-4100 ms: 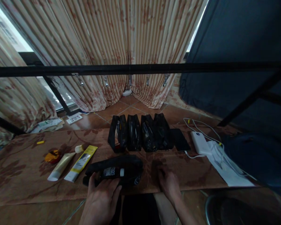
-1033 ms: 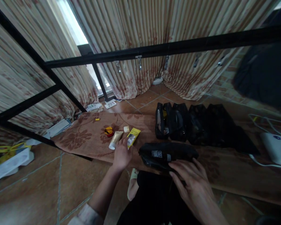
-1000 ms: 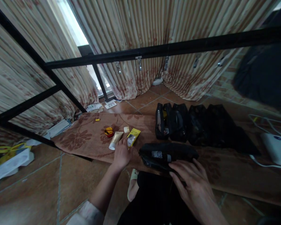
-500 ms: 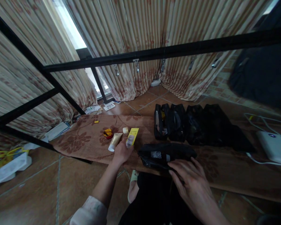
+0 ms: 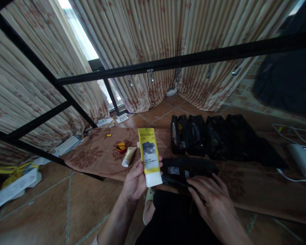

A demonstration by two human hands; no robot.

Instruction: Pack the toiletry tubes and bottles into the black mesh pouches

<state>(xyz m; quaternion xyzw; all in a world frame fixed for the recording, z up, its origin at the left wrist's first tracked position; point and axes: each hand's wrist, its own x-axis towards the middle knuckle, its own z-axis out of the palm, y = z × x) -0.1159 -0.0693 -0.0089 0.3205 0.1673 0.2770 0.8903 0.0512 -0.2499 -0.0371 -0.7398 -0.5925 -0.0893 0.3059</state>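
Note:
My left hand is closed around a yellow squeeze tube with a white cap, held up with its printed front facing me and its cap end down. My right hand grips the near edge of a black pouch lying at the bench's front edge, its fingers over the rim. A white label shows on something dark in the pouch. Left of the yellow tube lie a gold tube with a white cap and a small red-and-amber round container. A small pale item is mostly hidden behind the yellow tube.
A black hanging organizer with several filled pockets lies behind the pouch. The bench has a brown floral cover. A white device with cables sits at right. A black metal rail crosses ahead. A tiny yellow piece lies at left.
My left hand has lifted the yellow tube from the bench and brought it nearer, its printed front now towards me. My right hand stays on the pouch. The view has shifted slightly.

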